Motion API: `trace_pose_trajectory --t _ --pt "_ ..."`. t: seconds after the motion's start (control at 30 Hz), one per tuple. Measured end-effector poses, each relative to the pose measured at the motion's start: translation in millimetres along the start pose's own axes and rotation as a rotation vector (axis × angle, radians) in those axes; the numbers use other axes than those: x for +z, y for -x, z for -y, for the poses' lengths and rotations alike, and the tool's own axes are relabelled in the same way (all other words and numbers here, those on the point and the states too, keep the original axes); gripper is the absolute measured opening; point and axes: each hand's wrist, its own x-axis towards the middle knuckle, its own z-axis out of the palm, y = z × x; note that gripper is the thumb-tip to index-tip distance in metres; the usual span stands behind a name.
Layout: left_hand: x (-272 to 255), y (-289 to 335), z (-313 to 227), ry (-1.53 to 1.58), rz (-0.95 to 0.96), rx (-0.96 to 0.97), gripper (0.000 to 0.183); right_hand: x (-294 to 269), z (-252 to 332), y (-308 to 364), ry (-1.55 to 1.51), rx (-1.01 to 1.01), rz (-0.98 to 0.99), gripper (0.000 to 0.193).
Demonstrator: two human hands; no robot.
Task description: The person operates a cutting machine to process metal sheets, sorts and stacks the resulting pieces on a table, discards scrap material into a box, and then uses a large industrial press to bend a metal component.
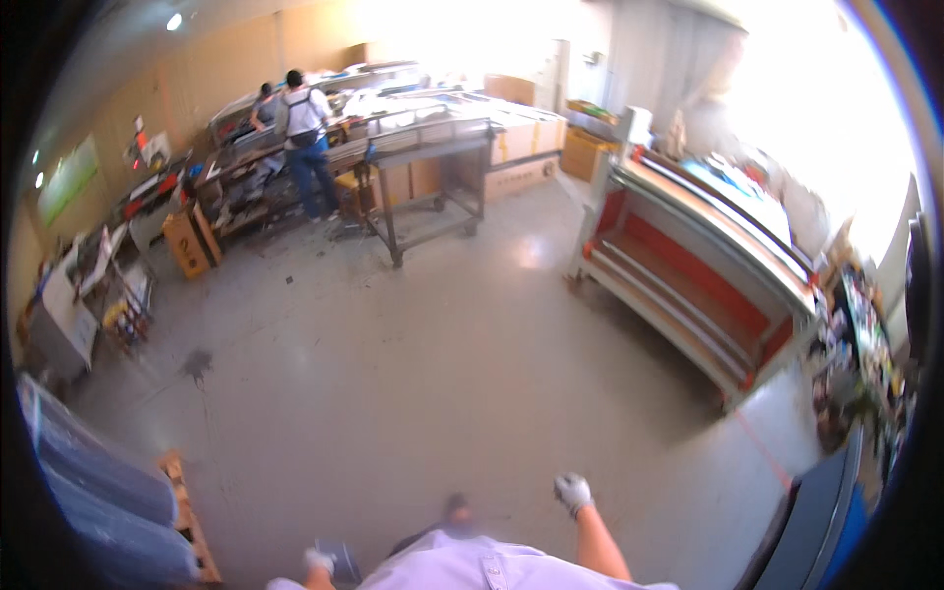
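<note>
In the head view my right hand [572,494], in a white glove, hangs out ahead of my body over the grey floor. Its fingers are curled in, and nothing shows sticking out of them. My left hand [320,560], also gloved, is low at the bottom edge and blurred. Against its inner side is a bluish-grey thing with a thin rim [343,559]; the hand seems closed on it, but its kind is unclear. The light purple shirt [482,562] I wear fills the space between my arms. Neither hand touches any furniture.
A long machine with red inner panels [678,270] stands right. Ahead are a metal cart [433,152], a worktable with cartons [521,143] and two people, one in a white top [302,113]. Plastic-wrapped rolls [108,492] and a wooden pallet [187,511] lie left; a dark cabinet [811,511] is lower right.
</note>
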Motion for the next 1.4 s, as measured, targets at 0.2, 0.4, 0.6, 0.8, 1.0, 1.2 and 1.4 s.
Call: trace_pose_trajectory --t 0.2,0.4,0.6,0.8,1.0,1.2,1.4 --pt "64 -164 -454 -0.451 0.203 0.438 0.044 -13 -136 -84 -0.417 0.9 0.068 0.041" --pt "178 -239 -810 -0.06 0.301 0.701 0.04 -52 -156 -194 0.105 1.103 0.149 0.044" --pt "266 -355 -961 0.327 0.409 0.569 0.031 -63 -113 -374 0.047 1.087 0.174 0.048" --pt "238 -506 -976 0.461 0.178 0.13 0.034 -114 127 -783 0.296 0.47 0.026 0.057" --pt "266 -647 -1090 0.416 -0.025 -0.268 0.036 -175 327 -1097 -0.166 0.023 -0.329 0.031" --pt "351 -748 -1416 0.392 0.236 0.089 0.036 -175 303 -1177 -0.024 0.364 -0.255 0.045" --pt "507 -782 -1746 0.51 0.769 0.505 0.036 -168 145 -1107 -0.219 1.05 -0.286 0.031"
